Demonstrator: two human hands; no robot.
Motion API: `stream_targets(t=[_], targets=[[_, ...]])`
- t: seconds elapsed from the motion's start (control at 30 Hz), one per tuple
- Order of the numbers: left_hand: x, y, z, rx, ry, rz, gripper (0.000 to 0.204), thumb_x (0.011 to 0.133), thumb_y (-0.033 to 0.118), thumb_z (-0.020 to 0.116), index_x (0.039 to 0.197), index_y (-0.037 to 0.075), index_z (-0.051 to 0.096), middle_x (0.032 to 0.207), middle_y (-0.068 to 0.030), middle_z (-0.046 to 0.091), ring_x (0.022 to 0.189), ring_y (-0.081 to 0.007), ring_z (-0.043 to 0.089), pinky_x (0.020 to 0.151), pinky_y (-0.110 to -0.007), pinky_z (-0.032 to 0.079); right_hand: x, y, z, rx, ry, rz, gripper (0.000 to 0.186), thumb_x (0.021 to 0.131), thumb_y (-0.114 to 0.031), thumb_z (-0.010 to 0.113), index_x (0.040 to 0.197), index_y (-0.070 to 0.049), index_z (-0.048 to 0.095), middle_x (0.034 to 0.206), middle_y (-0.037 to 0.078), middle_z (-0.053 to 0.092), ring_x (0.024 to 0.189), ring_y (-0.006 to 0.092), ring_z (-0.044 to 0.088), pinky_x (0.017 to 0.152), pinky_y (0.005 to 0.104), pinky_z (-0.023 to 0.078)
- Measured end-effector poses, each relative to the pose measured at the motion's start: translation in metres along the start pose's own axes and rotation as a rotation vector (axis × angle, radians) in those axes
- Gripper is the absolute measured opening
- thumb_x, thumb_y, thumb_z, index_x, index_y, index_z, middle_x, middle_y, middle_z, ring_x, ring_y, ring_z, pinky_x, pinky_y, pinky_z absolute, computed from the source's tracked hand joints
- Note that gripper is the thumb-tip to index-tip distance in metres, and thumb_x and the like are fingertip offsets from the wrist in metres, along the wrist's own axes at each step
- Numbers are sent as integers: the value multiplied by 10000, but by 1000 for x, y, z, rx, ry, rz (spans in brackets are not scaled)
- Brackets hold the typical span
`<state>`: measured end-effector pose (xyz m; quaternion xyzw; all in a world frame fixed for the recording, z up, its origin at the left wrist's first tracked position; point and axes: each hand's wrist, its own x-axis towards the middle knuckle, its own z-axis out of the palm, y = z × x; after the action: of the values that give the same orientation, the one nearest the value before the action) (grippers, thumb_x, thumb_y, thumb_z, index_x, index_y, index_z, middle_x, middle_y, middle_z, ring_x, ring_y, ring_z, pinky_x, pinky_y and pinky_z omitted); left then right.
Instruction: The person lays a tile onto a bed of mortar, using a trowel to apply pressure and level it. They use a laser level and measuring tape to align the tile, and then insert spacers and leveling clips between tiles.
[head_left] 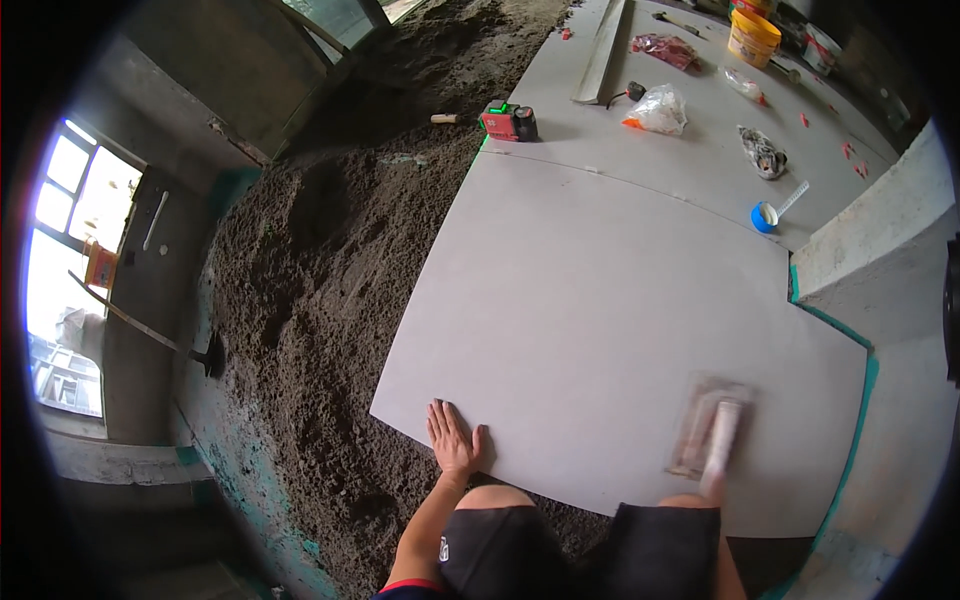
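My left hand [453, 440] lies flat with fingers stretched out on the near left edge of a large pale grey tile [580, 300]. My right hand [713, 484], smeared by motion and partly hidden by my knee, grips the pale handle of a rectangular hand float [690, 440]. The float is over the near right part of the tile; motion blur hides whether its face touches the surface. Dark, crumbly mortar [330, 300] borders the tile's left side and shows under its near edge.
Beyond the seam, another tile [560, 80] carries a red laser level [510, 122], a metal straightedge [603, 50], plastic bags [658, 110], a blue-rimmed round item [765, 217] and a yellow bucket [753, 38]. A concrete pillar [880, 220] stands right. A long-handled tool [150, 328] leans left.
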<state>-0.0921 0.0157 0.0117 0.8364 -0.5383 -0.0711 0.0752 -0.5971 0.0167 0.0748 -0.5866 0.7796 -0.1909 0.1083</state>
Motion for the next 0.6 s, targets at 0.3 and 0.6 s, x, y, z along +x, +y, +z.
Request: stream_targets(t=[0.3, 0.6], targets=[[-1, -3, -4, -22, 27, 3, 892, 886, 525, 536, 1467, -86, 248, 1550, -293, 211, 1464, -422, 149, 1187, -500, 118, 50, -45, -82, 615, -465, 293, 514, 1027, -458, 385, 709, -61, 457, 526, -2, 446, 398, 108, 444, 369, 273, 349], [-6, -8, -5, -5, 19, 24, 902, 884, 530, 541, 1471, -86, 241, 1556, -288, 200, 1467, -419, 146, 1187, -500, 118, 85, -99, 34, 498, -871, 338, 610, 993, -573, 407, 712, -45, 525, 511, 44, 470, 371, 178, 442, 374, 352, 367]])
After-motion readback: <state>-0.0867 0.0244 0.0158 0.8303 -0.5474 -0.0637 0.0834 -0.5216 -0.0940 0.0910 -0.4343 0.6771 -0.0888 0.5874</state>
